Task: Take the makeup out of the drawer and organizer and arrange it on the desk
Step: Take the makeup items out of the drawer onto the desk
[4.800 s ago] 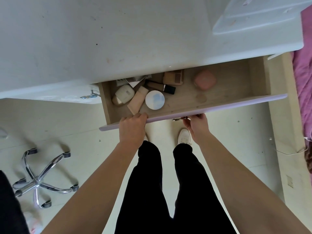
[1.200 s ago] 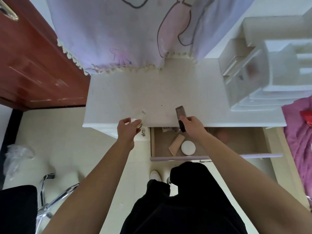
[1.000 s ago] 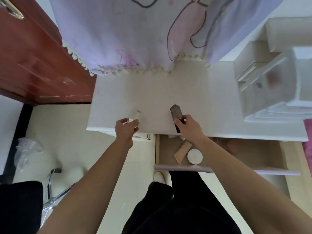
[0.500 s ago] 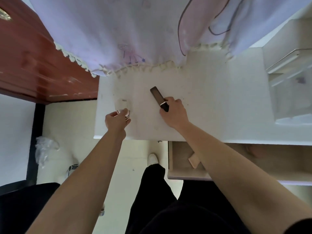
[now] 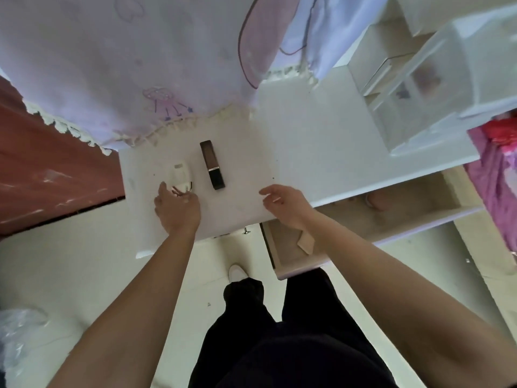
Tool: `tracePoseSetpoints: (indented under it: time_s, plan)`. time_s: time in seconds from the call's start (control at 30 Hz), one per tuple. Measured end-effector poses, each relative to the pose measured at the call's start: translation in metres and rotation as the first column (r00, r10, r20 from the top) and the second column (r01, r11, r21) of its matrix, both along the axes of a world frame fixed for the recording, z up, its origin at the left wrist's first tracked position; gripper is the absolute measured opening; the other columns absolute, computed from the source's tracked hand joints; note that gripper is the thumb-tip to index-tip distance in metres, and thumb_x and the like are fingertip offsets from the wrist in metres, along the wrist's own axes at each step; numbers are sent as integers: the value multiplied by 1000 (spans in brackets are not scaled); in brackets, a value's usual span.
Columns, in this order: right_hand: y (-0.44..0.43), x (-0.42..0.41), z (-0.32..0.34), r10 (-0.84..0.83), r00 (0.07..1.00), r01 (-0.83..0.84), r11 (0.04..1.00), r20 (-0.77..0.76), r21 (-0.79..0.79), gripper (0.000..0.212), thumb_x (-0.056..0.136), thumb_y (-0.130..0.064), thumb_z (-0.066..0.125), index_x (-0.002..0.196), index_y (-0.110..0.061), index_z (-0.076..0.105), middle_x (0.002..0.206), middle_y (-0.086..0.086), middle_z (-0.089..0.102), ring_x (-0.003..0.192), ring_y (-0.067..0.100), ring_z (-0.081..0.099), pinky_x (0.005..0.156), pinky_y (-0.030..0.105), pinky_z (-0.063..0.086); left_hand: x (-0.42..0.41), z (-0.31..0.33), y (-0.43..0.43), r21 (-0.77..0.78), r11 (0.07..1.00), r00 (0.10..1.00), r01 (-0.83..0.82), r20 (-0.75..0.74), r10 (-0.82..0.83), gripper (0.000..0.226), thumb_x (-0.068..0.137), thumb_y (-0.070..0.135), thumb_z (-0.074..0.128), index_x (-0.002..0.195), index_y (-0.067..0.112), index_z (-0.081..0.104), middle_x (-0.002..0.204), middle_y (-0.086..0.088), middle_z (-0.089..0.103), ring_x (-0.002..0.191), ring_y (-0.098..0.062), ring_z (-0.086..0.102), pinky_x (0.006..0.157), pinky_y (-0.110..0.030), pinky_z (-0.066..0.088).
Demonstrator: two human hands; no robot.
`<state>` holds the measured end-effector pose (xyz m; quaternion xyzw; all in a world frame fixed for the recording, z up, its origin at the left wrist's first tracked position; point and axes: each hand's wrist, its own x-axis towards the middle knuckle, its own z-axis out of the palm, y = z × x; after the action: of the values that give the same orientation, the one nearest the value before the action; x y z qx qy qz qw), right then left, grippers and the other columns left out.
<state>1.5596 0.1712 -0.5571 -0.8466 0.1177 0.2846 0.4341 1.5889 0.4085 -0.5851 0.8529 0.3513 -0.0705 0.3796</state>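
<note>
A dark brown tube with a black cap [image 5: 212, 164] lies flat on the white desk [image 5: 307, 152], apart from both hands. Just left of it a pale cream bottle [image 5: 180, 176] lies on the desk, and the fingertips of my left hand [image 5: 176, 209] are closed on its near end. My right hand [image 5: 285, 204] hovers open over the desk's front edge, holding nothing. Below it the wooden drawer [image 5: 419, 217] stands pulled out; a beige tube [image 5: 306, 242] shows beside my forearm and a pink compact [image 5: 376, 201] lies further right.
A clear plastic organizer [image 5: 436, 79] with small drawers stands at the desk's back right. A lilac fringed cloth [image 5: 145, 65] hangs over the desk's back. A red-brown cabinet [image 5: 47, 169] is to the left, pink bedding [image 5: 498, 186] to the right.
My right hand has laid the dark tube on the desk and let go, drawing back toward the front edge. My left hand has set the pale bottle down beside it.
</note>
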Motion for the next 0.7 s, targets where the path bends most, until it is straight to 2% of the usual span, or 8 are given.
tracePoseSetpoints:
  time_s: [0.1, 0.17, 0.23, 0.3, 0.4, 0.47, 0.57, 0.7]
  plan:
    - [-59, -28, -2, -17, 995, -2, 980, -93, -199, 24, 96, -24, 52, 115, -24, 66, 111, -3, 67, 105, 15, 60, 86, 25, 43, -20, 11, -37, 133, 965, 961, 226, 134, -243, 54, 88, 23, 59, 138, 12, 44, 137, -12, 44, 124, -32, 44, 96, -46, 45]
    - [-95, -45, -8, -45, 985, -11, 947, -167, -321, 26, 95, -26, 52, 115, -21, 67, 121, -1, 67, 116, 18, 59, 93, 28, 45, -35, 15, -67, 145, 890, 867, 432, 207, -454, 39, 89, 22, 59, 127, 13, 54, 127, -8, 49, 112, -29, 53, 88, -43, 49]
    - [-125, -61, -18, -85, 969, -13, 920, -231, -392, 29, 94, -27, 53, 120, -19, 64, 127, 1, 64, 121, 20, 56, 98, 31, 45, -52, 17, -98, 117, 776, 742, 620, 235, -628, 28, 90, 20, 59, 117, 13, 60, 115, -4, 55, 100, -24, 59, 84, -41, 51]
    - [-148, -72, -31, -130, 953, 1, 904, -274, -427, 37, 93, -27, 53, 128, -17, 58, 133, 3, 60, 124, 22, 54, 97, 31, 44, -67, 12, -126, 107, 636, 609, 764, 204, -766, 23, 90, 18, 59, 113, 14, 62, 106, -3, 60, 95, -23, 60, 83, -41, 51]
    - [-170, -74, -55, -123, 946, -24, 897, -300, -442, 49, 93, -27, 56, 140, -14, 48, 140, 9, 53, 127, 27, 50, 92, 31, 42, -88, -10, -162, 22, 493, 493, 870, 19, -870, 33, 92, 25, 56, 124, 18, 57, 117, -4, 59, 109, -25, 56, 90, -37, 46]
    - [-178, -70, -71, -79, 949, -64, 900, -306, -430, 53, 93, -26, 58, 142, -11, 46, 139, 13, 52, 126, 29, 51, 86, 30, 40, -98, -30, -184, -42, 489, 483, 871, -102, -870, 32, 91, 30, 54, 120, 16, 55, 117, -6, 57, 109, -28, 55, 85, -36, 44]
    - [-183, -67, -100, 1, 943, -131, 920, -333, -370, 63, 89, -32, 64, 144, -10, 41, 140, 17, 49, 125, 32, 51, 91, 34, 44, -103, -60, -215, -127, 532, 486, 837, -274, -830, 24, 91, 33, 53, 103, 13, 49, 111, -13, 59, 100, -33, 57, 76, -36, 44]
    - [-181, -70, -133, 59, 931, -165, 948, -361, -271, 79, 75, -40, 79, 139, -12, 41, 136, 15, 48, 123, 33, 51, 96, 37, 48, -96, -103, -244, -138, 620, 504, 773, -461, -731, 47, 88, 39, 56, 124, 9, 47, 122, -17, 56, 108, -37, 57, 85, -41, 50]
